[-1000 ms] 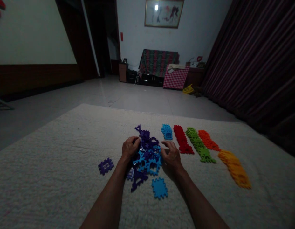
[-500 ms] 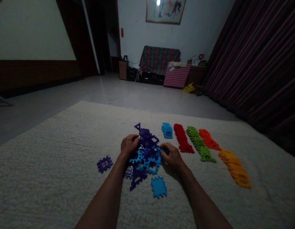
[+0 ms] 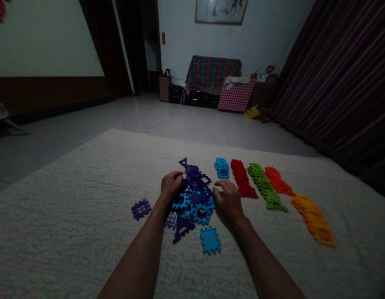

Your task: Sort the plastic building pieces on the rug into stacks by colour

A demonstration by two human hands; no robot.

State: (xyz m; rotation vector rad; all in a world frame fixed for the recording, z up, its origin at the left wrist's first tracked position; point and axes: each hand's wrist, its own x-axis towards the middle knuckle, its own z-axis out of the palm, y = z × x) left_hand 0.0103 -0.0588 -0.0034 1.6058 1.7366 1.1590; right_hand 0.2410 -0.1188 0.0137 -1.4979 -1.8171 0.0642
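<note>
A mixed pile of purple and blue interlocking plastic tiles (image 3: 197, 197) lies on the carpet between my hands. At the pile's left edge is my left hand (image 3: 171, 184), its fingers curled against the purple tiles; whatever the fingertips pinch is hidden. My right hand (image 3: 228, 199) is open at the right side, thumb and fingers apart and bent beside the blue tiles, with nothing visible in it. A lone blue square tile (image 3: 210, 240) lies nearer to me. Left of my left forearm is a purple window tile (image 3: 141, 209).
Sorted rows lie to the right: blue tiles (image 3: 222, 167), red tiles (image 3: 243, 178), green tiles (image 3: 267, 187), orange tiles (image 3: 278, 181) and yellow-orange tiles (image 3: 313, 220). All rest on a pale carpet (image 3: 71, 216). Farther off are a cloth-covered cabinet (image 3: 214, 74) and a dark curtain (image 3: 342, 83).
My right hand has drawn slightly back from the pile's edge, its fingers more apart. My left hand stays at the left edge. The whole view has shifted a little.
</note>
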